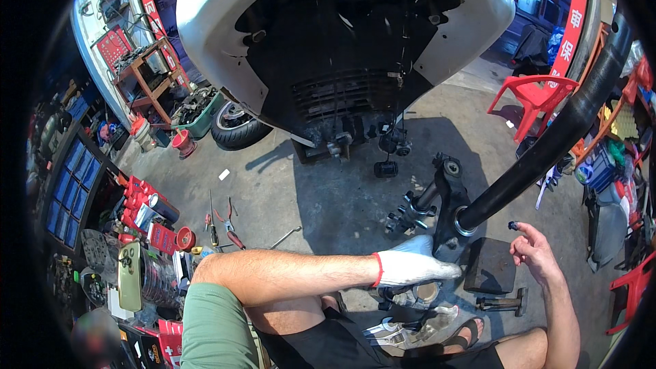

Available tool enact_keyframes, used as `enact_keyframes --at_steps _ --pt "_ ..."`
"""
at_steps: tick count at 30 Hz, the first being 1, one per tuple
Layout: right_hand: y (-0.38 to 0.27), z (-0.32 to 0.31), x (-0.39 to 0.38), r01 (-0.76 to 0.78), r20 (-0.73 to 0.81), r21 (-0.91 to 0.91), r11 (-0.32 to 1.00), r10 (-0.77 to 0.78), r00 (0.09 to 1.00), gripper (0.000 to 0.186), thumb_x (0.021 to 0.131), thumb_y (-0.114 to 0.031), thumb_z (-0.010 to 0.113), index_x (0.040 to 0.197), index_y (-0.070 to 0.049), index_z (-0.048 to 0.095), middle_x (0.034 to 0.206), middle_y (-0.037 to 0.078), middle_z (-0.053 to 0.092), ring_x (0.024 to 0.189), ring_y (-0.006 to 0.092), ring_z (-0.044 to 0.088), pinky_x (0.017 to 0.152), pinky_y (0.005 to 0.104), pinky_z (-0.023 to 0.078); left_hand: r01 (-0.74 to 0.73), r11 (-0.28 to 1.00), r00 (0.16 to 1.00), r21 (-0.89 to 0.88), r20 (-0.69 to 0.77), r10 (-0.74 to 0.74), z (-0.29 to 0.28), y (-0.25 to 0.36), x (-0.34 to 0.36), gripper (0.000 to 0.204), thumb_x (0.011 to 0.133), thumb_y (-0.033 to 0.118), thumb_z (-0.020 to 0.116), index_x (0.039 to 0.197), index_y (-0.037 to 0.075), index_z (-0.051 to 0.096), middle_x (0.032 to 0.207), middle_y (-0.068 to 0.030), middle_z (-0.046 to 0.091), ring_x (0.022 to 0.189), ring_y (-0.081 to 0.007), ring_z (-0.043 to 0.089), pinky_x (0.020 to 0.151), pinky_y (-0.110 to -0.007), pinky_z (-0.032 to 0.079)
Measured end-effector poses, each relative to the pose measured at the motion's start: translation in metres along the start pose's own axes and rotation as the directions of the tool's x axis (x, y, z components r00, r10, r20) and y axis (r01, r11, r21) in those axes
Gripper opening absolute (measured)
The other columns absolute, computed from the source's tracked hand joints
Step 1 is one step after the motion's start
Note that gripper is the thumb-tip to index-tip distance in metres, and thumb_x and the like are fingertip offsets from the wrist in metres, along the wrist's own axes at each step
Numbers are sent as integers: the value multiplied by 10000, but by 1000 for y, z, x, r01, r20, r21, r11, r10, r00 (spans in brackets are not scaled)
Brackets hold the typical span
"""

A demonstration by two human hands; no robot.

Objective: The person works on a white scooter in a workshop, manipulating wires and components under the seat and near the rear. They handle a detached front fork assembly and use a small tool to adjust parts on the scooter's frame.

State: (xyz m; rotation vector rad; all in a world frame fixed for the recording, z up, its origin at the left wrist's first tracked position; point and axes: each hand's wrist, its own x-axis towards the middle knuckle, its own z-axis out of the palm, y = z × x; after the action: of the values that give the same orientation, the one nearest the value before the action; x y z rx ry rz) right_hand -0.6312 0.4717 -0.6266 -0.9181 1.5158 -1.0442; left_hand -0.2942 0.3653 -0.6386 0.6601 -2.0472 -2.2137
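My left hand (413, 266), in a white knit glove with a red cuff, grips the lower end of a black fork bracket (451, 195). A long black tube (547, 143) rises to the right from a silver ring on that bracket. Studded metal fittings (410, 215) sit on its left side. My bare right hand (533, 253) is raised right of the bracket, index finger extended with a dark smear or small blob at its tip, the other fingers partly curled. Below, a dark block (488, 266), a hammer (521, 302) and wrenches (386, 335) lie on the floor.
A white scooter front (205, 20) with a dark underside stands ahead. A loose wheel (232, 137) lies left of it. Pliers (232, 232), a screwdriver and red bottles (143, 201) are at left. A red chair (536, 96) and piled goods stand at right.
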Motion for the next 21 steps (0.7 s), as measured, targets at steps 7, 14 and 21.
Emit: enact_keyframes --at_steps 7,14,21 --pt "0 -1 -2 -3 -4 7 1000 3 1000 442 957 -165 695 1352 -74 517 814 63 651 608 119 580 548 245 471 90 992 996 84 -3 -90 -2 25 -8 506 981 477 655 1123 -7 705 949 -59 703 804 -117 598 685 -305 512" --pt "1 -3 -4 -13 -7 -8 1000 13 1000 514 968 -144 665 1420 -23 453 834 68 646 624 123 578 565 247 467 192 979 979 64 -85 -187 -2 49 -16 521 888 449 768 1054 -35 672 907 -68 677 809 -114 585 670 -300 499" --pt "-11 -3 -4 -2 18 -57 998 3 1000 546 972 -146 631 1457 -4 423 860 64 638 647 106 571 591 229 453 221 975 967 30 -136 -215 5 68 -20 445 884 389 788 1074 3 677 934 -56 688 826 -81 599 686 -278 521"
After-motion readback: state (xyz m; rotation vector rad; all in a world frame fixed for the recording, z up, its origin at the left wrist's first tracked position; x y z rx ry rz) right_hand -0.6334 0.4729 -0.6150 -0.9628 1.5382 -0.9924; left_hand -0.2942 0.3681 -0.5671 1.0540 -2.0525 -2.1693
